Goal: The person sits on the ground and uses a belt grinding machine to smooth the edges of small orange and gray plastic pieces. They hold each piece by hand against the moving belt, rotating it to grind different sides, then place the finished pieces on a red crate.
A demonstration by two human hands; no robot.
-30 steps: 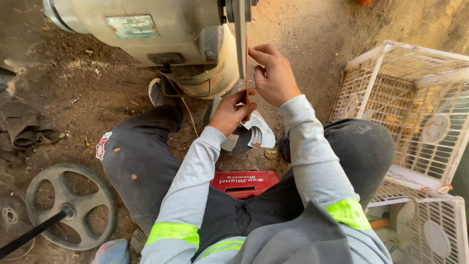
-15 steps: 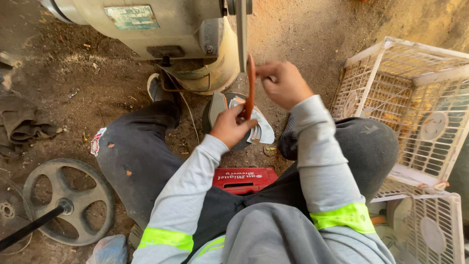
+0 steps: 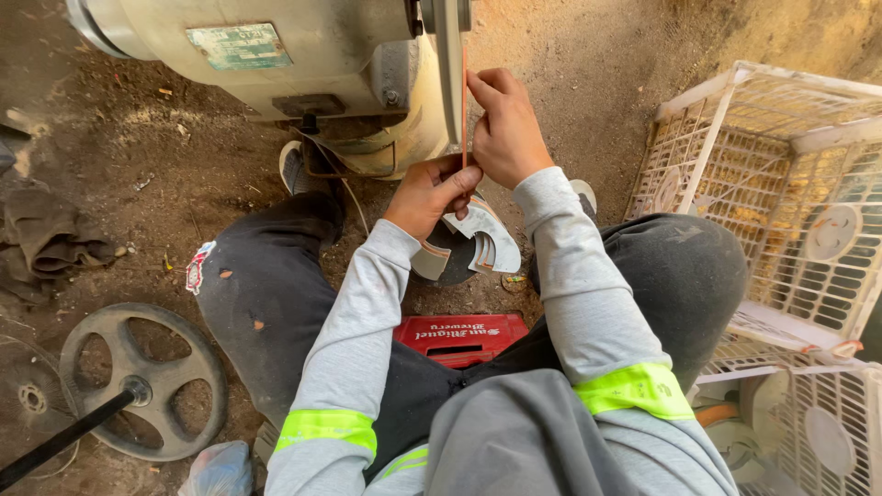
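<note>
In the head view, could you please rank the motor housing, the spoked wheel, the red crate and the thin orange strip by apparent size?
1. Motor housing, partly cut off
2. Spoked wheel
3. Red crate, mostly hidden under the person, so unsure
4. Thin orange strip, pinched by both hands

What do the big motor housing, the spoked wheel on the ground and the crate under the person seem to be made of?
Motor housing: probably cast metal, with dull cream paint, grimy and chipped.
Spoked wheel: likely cast iron or steel; dark grey, matt, dusty, on a dark rod.
Crate: looks like moulded plastic; even red colour, smooth surface, moulded openings.
</note>
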